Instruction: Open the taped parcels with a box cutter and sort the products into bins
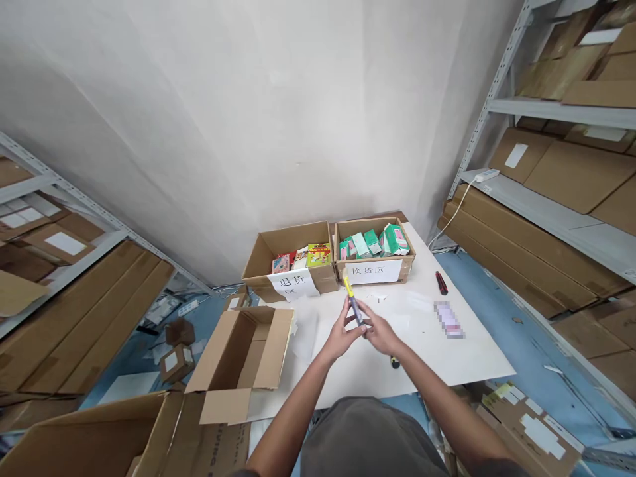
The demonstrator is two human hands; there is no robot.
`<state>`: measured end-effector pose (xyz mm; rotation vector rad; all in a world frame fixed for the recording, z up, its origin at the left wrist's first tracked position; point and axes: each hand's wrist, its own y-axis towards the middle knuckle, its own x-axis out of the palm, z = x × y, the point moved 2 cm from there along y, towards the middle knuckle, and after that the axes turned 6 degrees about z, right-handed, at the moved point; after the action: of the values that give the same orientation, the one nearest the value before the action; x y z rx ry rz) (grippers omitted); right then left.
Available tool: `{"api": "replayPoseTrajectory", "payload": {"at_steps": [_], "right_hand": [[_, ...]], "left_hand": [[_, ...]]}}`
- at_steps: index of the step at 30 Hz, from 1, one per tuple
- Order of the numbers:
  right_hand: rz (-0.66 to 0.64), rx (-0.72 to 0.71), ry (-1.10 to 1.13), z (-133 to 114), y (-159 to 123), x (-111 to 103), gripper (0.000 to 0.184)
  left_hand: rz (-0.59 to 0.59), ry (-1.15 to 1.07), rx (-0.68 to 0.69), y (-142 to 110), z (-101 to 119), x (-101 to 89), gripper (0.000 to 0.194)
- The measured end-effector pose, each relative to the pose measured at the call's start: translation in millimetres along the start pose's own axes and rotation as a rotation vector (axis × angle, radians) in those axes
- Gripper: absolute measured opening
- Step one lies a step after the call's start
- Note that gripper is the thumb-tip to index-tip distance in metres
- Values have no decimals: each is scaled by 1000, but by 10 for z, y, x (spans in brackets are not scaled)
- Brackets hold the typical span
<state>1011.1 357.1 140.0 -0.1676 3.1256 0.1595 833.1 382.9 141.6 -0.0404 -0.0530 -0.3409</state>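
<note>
Both my hands grip a narrow packet [352, 299], yellow at the far end and dark bluish near me. I see it edge-on, so its kind is unclear. My left hand [340, 334] closes on its left side and my right hand [379, 329] on its right, above the white table [328, 377]. Beyond them stand two labelled cardboard boxes. In the left box [325, 283] lie colourful packs [318, 254]; the right box [405, 268] holds several green and white cartons [371, 241]. Near my right forearm is a black and yellow object [395, 362], partly hidden.
An open cardboard box [226, 348] sits at the table's left, a larger one [89, 430] below it. At right lie a red and black cutter [441, 283] and a blurred-out phone-like rectangle [449, 319]. Shelves [561, 109] of cartons flank both sides.
</note>
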Motion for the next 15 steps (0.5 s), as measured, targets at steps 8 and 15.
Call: {"api": "replayPoseTrajectory", "payload": {"at_steps": [8,15], "right_hand": [[-78,-6,-104,-17,23,-62,90],[36,449,263,332,-118,-473,91]], "left_hand": [[25,-225,-76,-3,89,-283,119],[-112,-458,-279,-288,-192,-489,114]]}}
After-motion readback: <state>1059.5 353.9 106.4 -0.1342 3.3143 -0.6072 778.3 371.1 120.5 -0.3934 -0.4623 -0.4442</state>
